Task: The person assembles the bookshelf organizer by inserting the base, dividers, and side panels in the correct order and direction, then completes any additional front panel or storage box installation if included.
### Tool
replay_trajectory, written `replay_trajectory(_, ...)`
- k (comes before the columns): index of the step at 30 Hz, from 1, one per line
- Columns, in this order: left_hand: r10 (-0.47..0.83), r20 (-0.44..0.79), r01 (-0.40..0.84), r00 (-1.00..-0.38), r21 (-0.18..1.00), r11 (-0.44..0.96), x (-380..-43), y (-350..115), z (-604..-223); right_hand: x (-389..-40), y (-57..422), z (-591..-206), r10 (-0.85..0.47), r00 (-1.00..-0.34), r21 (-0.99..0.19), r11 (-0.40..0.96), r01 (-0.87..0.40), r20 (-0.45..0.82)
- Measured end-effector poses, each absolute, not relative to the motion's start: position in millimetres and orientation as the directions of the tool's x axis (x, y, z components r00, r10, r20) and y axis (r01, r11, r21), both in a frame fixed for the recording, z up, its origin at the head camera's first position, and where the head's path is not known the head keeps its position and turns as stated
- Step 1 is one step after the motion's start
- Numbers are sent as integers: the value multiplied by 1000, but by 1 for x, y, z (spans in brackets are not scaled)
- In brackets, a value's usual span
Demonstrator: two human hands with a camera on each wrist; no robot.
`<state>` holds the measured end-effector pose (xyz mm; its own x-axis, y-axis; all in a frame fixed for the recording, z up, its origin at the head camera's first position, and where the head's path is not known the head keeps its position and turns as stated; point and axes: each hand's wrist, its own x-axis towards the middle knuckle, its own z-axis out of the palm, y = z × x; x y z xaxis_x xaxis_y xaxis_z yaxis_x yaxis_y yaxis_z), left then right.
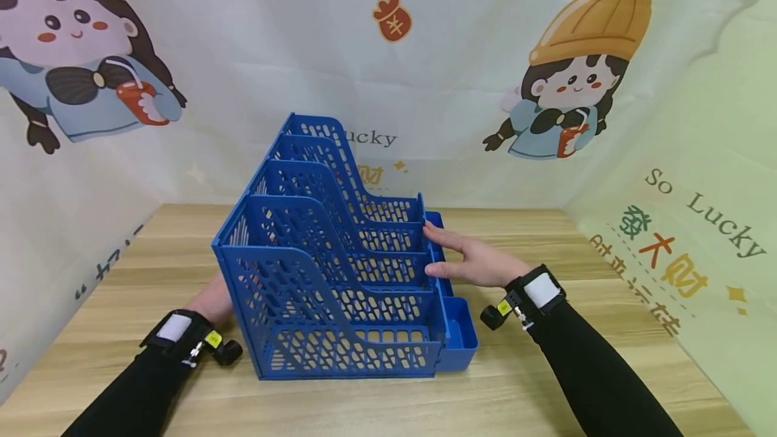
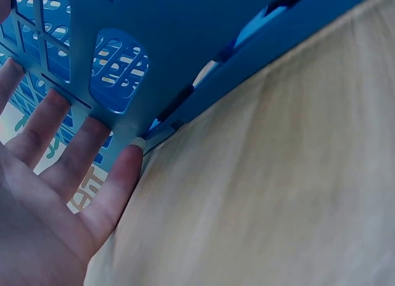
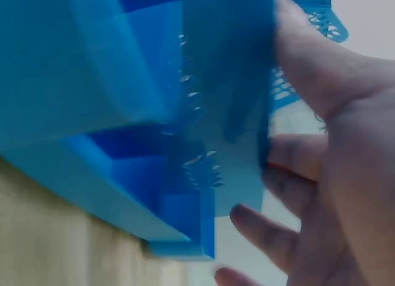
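A blue plastic file organizer (image 1: 334, 241) with perforated, stepped dividers stands upright on the wooden table. Small blue bins (image 1: 458, 353) run along its right, low end. My left hand (image 1: 214, 301) is at the organizer's left side, its fingers mostly hidden behind it in the head view. In the left wrist view, straight, spread fingers touch the perforated wall (image 2: 80, 26) with their tips, low down by the tabletop. My right hand (image 1: 479, 263) reaches in from the right, thumb and fingertips resting on the top edge of the low end wall (image 3: 231, 88) above the bins.
The organizer stands on a light wood-grain table (image 1: 607, 329). Behind and at both sides hangs a pale printed cloth (image 1: 449, 86) with cartoon figures and lettering. A strapped wrist camera (image 1: 494, 315) sits below my right wrist, near the bins.
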<state>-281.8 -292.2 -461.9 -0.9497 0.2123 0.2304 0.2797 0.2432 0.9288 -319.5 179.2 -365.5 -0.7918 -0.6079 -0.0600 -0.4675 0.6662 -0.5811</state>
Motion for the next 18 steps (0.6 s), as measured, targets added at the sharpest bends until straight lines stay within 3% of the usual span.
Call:
replay_trajectory(10,249,266,336,-931,890,307,-288,-294,-455,-318,181,-367,-609,-792,-538,681,-496,-41)
replay_trajectory(18,293,143,253,-946,888,384,-276,-296,-447,-326,186,-384,-620,-781,-529,639,-559,76)
